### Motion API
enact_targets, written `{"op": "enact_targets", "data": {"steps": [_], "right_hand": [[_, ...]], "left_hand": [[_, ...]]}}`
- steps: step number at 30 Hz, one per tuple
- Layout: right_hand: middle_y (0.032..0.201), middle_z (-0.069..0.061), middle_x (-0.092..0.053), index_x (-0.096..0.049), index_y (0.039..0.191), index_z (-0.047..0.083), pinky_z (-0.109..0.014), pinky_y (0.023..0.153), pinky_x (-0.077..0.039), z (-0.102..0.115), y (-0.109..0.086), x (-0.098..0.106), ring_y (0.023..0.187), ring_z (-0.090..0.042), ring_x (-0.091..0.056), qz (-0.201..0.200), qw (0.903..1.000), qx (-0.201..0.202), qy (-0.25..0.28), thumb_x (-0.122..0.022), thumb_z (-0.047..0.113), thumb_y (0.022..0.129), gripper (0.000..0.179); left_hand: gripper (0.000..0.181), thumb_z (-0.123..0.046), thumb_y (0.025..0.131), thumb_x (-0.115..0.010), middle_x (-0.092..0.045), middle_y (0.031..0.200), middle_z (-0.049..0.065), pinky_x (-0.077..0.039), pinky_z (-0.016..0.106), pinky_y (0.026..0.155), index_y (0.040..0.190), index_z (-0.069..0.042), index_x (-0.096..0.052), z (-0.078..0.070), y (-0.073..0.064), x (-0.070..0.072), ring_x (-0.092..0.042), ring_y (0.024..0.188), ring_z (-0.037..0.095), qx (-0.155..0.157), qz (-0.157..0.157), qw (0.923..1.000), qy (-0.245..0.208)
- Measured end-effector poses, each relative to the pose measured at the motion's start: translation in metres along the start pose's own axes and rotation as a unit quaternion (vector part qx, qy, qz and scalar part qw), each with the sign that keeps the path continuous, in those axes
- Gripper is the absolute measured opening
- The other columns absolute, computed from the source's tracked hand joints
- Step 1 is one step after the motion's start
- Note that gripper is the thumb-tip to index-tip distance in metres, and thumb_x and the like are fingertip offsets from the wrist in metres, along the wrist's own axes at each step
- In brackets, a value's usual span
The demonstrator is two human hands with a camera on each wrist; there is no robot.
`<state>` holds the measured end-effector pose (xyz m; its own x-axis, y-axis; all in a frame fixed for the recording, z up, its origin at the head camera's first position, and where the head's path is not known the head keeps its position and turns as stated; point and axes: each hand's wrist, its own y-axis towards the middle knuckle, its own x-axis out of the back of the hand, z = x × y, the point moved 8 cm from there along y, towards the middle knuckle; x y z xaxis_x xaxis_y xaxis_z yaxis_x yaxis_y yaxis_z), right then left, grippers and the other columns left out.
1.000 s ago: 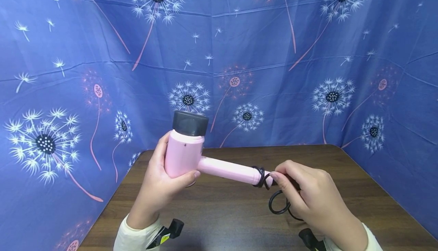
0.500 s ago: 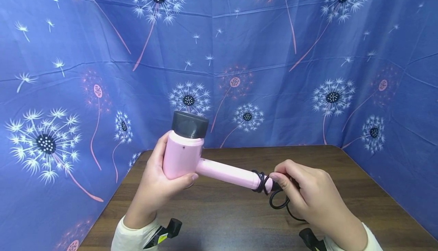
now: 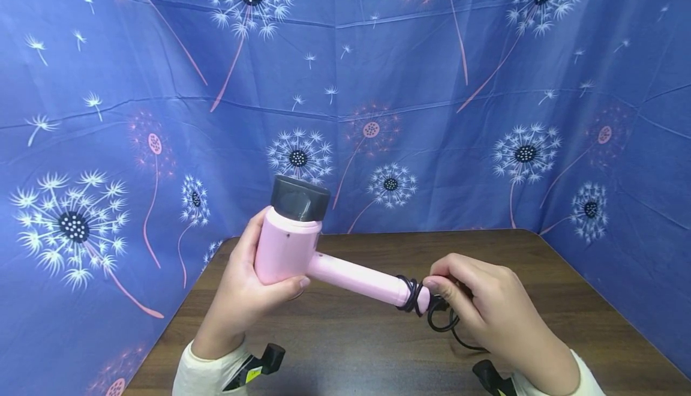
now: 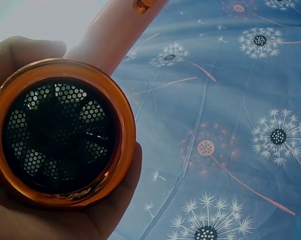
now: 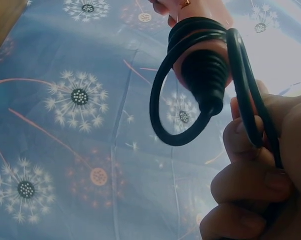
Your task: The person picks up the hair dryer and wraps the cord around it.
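A pink hair dryer (image 3: 288, 246) with a dark nozzle (image 3: 300, 198) is held above the table, its handle (image 3: 356, 279) slanting down to the right. My left hand (image 3: 243, 294) grips the round body, thumb across the near side. In the left wrist view the rear air grille (image 4: 58, 135) shows inside a copper-coloured ring. Black power cord (image 3: 412, 295) is wound around the handle's end. My right hand (image 3: 486, 306) pinches the cord beside that end. The right wrist view shows a loose loop of cord (image 5: 158, 115) below the ribbed strain relief (image 5: 205, 75), with more cord running into the curled fingers.
Below the hands lies a brown wooden table (image 3: 345, 336). Blue cloth (image 3: 432, 84) with a dandelion pattern hangs behind the table and along both sides. Each wrist carries a black camera mount, such as the left camera mount (image 3: 264, 363).
The hair dryer's handle end has tilted down slightly, and my left hand has shifted a little left and toward me. The right hand stays nearly in place, still pinching the cord.
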<state>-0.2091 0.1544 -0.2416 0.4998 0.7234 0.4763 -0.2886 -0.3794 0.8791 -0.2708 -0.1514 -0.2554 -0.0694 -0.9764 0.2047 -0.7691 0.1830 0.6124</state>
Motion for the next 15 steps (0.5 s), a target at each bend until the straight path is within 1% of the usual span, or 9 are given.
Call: {"op": "enact_targets", "data": {"steps": [5, 11, 15], "right_hand": [[0.082, 0.018, -0.06, -0.067, 0.091, 0.023, -0.009, 0.061, -0.038, 0.0002, 0.0, 0.0002, 0.071, 0.009, -0.048, 0.006, 0.9996, -0.001, 0.029, -0.066, 0.031, 0.101, 0.013], [0.082, 0.018, -0.06, -0.068, 0.092, 0.022, -0.011, 0.061, -0.04, 0.0002, 0.001, 0.0001, 0.072, 0.008, -0.05, 0.006, 0.9984, 0.006, 0.055, -0.068, 0.026, 0.1, 0.009], [0.083, 0.017, -0.061, -0.069, 0.092, 0.02, -0.01, 0.061, -0.04, 0.0003, 0.0006, 0.0001, 0.072, 0.007, -0.05, 0.007, 0.9973, 0.012, 0.073, -0.07, 0.022, 0.099, 0.007]], "left_hand": [[0.104, 0.003, 0.068, -0.09, -0.062, 0.125, 0.009, -0.062, 0.044, 0.075, 0.154, -0.029, -0.042, 0.0001, -0.0001, -0.0006, -0.065, 0.1, 0.032, 0.004, 0.003, 0.9999, -0.01], [0.103, 0.002, 0.068, -0.09, -0.062, 0.125, 0.009, -0.062, 0.045, 0.075, 0.154, -0.029, -0.042, 0.0021, -0.0004, 0.0002, -0.065, 0.101, 0.033, 0.015, 0.003, 0.9998, -0.008], [0.102, 0.002, 0.069, -0.089, -0.061, 0.125, 0.01, -0.063, 0.047, 0.073, 0.154, -0.029, -0.042, 0.0042, -0.0007, -0.0009, -0.065, 0.1, 0.034, 0.026, 0.009, 0.9994, -0.019]]}}
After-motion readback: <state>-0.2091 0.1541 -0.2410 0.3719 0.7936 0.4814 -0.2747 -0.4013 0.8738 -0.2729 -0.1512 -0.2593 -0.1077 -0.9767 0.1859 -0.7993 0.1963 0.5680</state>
